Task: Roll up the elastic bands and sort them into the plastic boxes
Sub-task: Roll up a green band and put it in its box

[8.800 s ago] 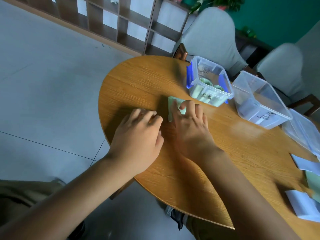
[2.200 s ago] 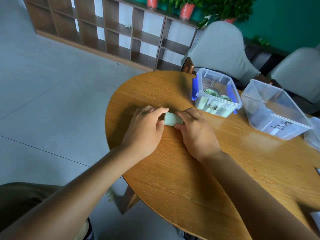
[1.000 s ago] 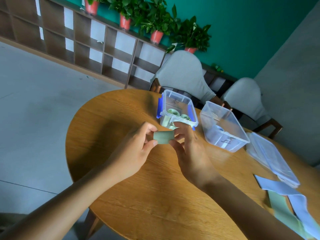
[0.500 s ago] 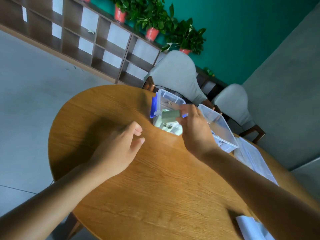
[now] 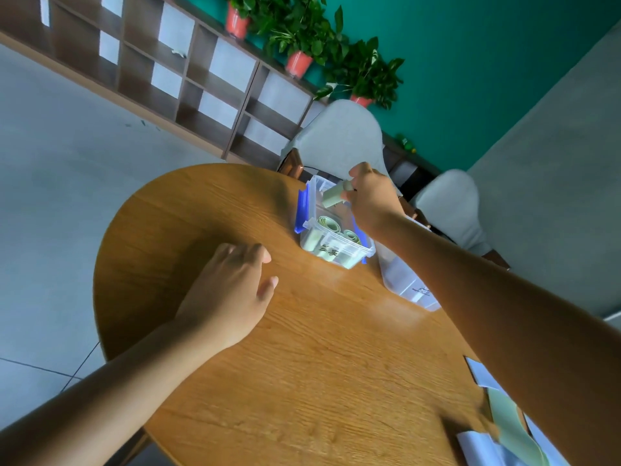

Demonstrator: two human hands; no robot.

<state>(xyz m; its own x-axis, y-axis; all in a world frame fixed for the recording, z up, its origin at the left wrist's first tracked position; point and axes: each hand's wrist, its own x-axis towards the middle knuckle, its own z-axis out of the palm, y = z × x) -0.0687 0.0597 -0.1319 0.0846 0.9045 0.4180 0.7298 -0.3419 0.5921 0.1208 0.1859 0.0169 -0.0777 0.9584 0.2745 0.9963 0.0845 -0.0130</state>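
Right hand (image 5: 371, 200) pinches a green roll (image 5: 334, 196), holding it tilted just above the far end of the blue-latched box (image 5: 336, 255) (not touching the rolls (image 5: 331, 227) already inside). Left hand (image 5: 232, 290) rests on the table (image 5: 302, 364), fingers loosely curled, holding nothing. Second box (image 5: 408, 285) sits just right of the first, partly behind the right forearm. Flat bands (image 5: 510, 428), green and pale blue, lie at the table's near right edge.
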